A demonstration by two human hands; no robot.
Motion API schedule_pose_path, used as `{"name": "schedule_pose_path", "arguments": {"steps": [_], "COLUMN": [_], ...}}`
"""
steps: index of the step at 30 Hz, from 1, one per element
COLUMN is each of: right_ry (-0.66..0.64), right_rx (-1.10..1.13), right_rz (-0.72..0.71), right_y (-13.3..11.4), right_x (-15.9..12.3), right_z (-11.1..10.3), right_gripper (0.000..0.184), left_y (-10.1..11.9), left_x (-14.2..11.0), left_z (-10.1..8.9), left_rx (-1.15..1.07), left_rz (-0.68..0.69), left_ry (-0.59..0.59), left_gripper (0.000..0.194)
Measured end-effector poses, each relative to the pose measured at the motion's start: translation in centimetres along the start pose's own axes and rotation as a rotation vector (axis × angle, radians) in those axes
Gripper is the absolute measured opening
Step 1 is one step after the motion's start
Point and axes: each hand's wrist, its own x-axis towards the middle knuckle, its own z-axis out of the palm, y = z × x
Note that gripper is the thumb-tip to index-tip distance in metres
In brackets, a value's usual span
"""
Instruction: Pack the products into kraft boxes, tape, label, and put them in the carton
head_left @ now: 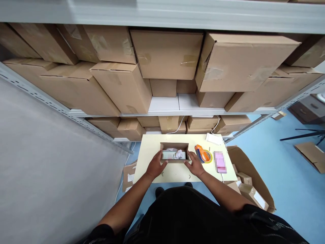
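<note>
Both hands bracket the small open cardboard box [174,151] from its near corners: left hand [156,166] flat against the left end, fingers on the rim; right hand [194,164] mirrored on the right end. Neither is closed around anything, more a two-sided steadying hold than a lift, box bottom sits on the table [152,144]

Head view, only one there is:
- box sits mid-table, flaps up, top open toward the camera. Inside: a pale flat item and crumpled white paper [179,154], looks like padding so the contents don't shift
- tape dispenser [202,153], orange handle, lies just right of the box, close beside the right hand, probably parked there for quick reach
- pink blurred item [220,162] further right, apart from the box
- white wad [212,138] at the far right table edge, cable trailing off it
- large open carton [250,176] on the blue floor right of the table, smaller boxes inside
- shelving behind the table stacked with sealed cartons [166,54], some tilted
</note>
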Motion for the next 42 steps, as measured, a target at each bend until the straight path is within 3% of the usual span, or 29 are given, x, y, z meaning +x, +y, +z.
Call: {"name": "schedule_pose_path", "arguments": {"steps": [5,12,21,33,42], "right_ry": [-0.067,-0.083,-0.142,-0.240,-0.366], "right_rx": [-0.080,-0.120,-0.095,-0.191,-0.277], "right_rz": [-0.056,-0.112,-0.208,-0.264,-0.357], "right_y": [-0.2,0.4,0.1,-0.2,-0.7], "right_x": [0.7,1.0,1.0,3.3,5.2], "right_z": [-0.5,-1.4,-1.6,-2.9,-5.1], "right_gripper": [0.070,0.072,0.091,0.081,0.072], "left_y": [-0.4,-1.5,-3.5,-4.2,-3.6], "left_x": [1.1,3.1,1.5,1.4,1.4], "left_z": [0.1,-1.9,-2.2,-1.6,-1.8], "left_rx": [0.137,0.194,0.153,0.141,0.137], "left_rz": [0.064,0.213,0.295,0.301,0.287], "left_ry": [-0.060,-0.181,-0.176,-0.193,-0.201], "left_gripper": [0.061,0.033,0.041,0.039,0.036]}}
